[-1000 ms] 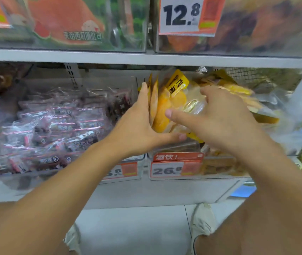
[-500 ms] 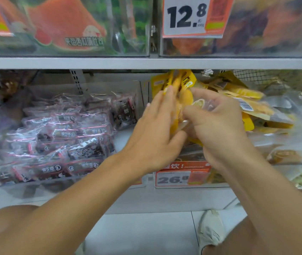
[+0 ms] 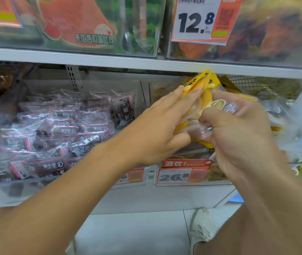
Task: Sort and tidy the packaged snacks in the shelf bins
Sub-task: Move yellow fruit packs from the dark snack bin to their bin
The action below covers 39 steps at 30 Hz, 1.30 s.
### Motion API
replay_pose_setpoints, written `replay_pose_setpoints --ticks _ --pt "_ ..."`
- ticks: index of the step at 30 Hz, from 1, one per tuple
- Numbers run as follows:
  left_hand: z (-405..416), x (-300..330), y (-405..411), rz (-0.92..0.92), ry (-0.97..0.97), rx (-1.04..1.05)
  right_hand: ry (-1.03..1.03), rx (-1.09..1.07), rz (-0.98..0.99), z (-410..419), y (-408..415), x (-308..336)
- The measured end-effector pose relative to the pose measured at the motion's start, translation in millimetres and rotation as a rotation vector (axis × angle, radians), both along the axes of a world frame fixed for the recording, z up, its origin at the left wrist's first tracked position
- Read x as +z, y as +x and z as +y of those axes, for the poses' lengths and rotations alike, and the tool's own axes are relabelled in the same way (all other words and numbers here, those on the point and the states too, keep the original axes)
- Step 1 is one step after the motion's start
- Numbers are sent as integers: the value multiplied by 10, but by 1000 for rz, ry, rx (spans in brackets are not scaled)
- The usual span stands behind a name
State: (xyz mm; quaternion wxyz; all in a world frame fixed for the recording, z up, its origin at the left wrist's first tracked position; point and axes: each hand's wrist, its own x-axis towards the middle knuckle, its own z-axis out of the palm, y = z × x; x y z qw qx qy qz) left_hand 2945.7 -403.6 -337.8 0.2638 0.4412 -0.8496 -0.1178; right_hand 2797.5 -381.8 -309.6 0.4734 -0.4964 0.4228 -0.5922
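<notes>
Both hands are on the yellow snack packs (image 3: 204, 85) above the right-hand bin (image 3: 192, 183). Left hand (image 3: 157, 131) presses flat, fingers straight; right hand (image 3: 238, 129) pinches the clear wrapper

Orange price tags (image 3: 198, 21), a white shoe (image 3: 201, 227), grey floor (image 3: 133, 234).
</notes>
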Motion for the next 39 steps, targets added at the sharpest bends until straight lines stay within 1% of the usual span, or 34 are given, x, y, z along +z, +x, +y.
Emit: replay_pose_setpoints --ticks 2,4,6,9,11,16,20,22,25,27,29,31,34,36,38,39 --pt "21 3 26 39 -76 -19 -46 3 -9 73 4 39" --pt "7 24 64 65 -170 -32 -42 7 -95 105 -8 71" --pt "-8 51 114 30 -222 -24 16 12 -210 116 8 58" --pt "-15 33 199 -49 -217 -21 110 1 -347 143 112 -25" --pt "17 5 280 -81 -223 -11 110 20 -376 161 201 -74" --pt "139 66 642 -107 -325 12 60 94 -403 160 559 -57" --pt "263 76 1094 -138 -311 75 38 119 -392 159 1037 -119" --pt "339 69 1346 -160 -308 117 43 133 -422 152 1307 -202" --pt "449 39 1724 -190 -287 189 88 205 -475 115 1727 -328" --pt "514 -13 1971 -189 -224 253 139 278 -485 76 1990 -419" --pt "570 -100 2206 -221 -154 326 203 369 -450 40 2198 -505" --pt "618 -212 2392 -251 -76 409 290 490 -371 -1 2344 -536" --pt "661 -292 2487 -184 18 536 347 620 -160 -129 2469 -468" --pt "644 -278 2468 -152 65 602 347 630 -16 -228 2525 -413" --pt "612 -259 2406 -116 142 636 368 580 87 -293 2558 -418" --pt "596 -252 2364 -96 165 643 356 532 188 -321 2563 -438"
